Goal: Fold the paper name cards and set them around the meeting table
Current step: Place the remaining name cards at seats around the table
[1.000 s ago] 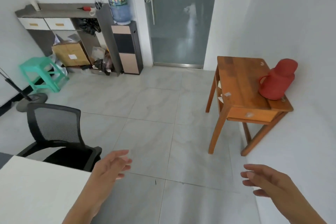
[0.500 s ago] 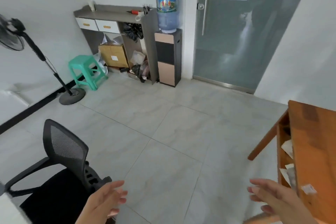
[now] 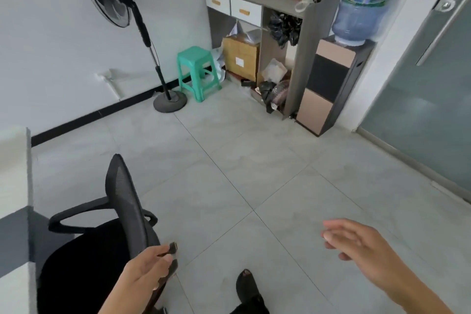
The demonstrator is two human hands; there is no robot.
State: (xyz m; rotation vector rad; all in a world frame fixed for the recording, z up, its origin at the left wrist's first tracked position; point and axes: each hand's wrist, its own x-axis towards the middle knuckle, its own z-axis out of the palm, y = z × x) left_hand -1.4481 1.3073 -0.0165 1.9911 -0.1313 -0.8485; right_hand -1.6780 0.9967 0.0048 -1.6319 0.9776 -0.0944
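Note:
No paper name card shows in this view. The white meeting table [image 3: 15,166] appears only as a strip along the left edge. A black mesh office chair [image 3: 122,201] stands beside it, its back turned toward me. My left hand [image 3: 142,273] is at the bottom, fingers curled around the lower spine of the chair's back. My right hand [image 3: 356,245] hovers over the tiled floor at the lower right, empty, with its fingers spread.
A standing fan [image 3: 142,33] and a green plastic stool [image 3: 197,71] stand by the far wall. A grey cabinet [image 3: 260,20] with boxes and bags, a water dispenser [image 3: 339,76] and a frosted glass door [image 3: 428,84] are at the back right. My foot [image 3: 248,288] is on the floor.
The view has swung left, and the wooden side table has left the frame. My left hand has gone from open in the air to gripping the chair's back. My right hand stays open.

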